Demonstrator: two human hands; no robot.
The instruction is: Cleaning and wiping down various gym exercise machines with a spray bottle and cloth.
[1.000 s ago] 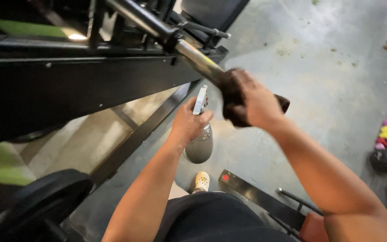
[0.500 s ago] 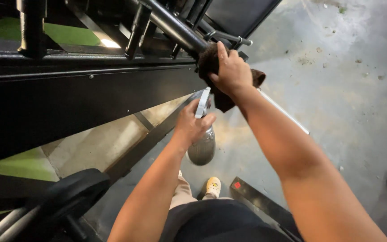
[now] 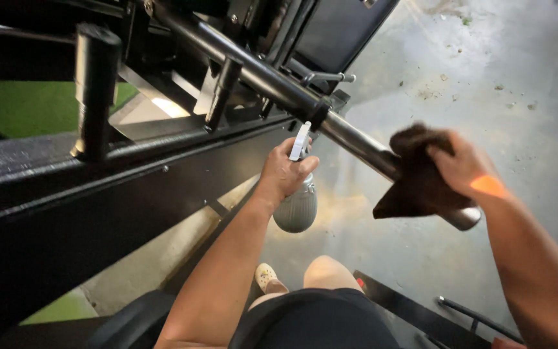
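Near the bar's (image 3: 350, 139) free end, the right hand (image 3: 463, 165) closes round a soft, limp brown cloth (image 3: 418, 178), wrapped over the steel. The left hand (image 3: 285, 171) grips a light grey spray bottle (image 3: 297, 207) by its neck.

The bar (image 3: 356, 139) you wipe is smooth metal with a soft shine, darker and more matt further up. The cloth (image 3: 418, 178) in your right hand (image 3: 466, 165) is dark brown, soft and fuzzy, without any gloss. Your left hand (image 3: 285, 171) holds a spray bottle (image 3: 296, 207) of grey ribbed plastic, half see-through, with a white glossy plastic trigger. The machine frame (image 3: 130, 194) is black painted metal, slightly grainy. The floor (image 3: 485, 84) is rough, stained concrete.
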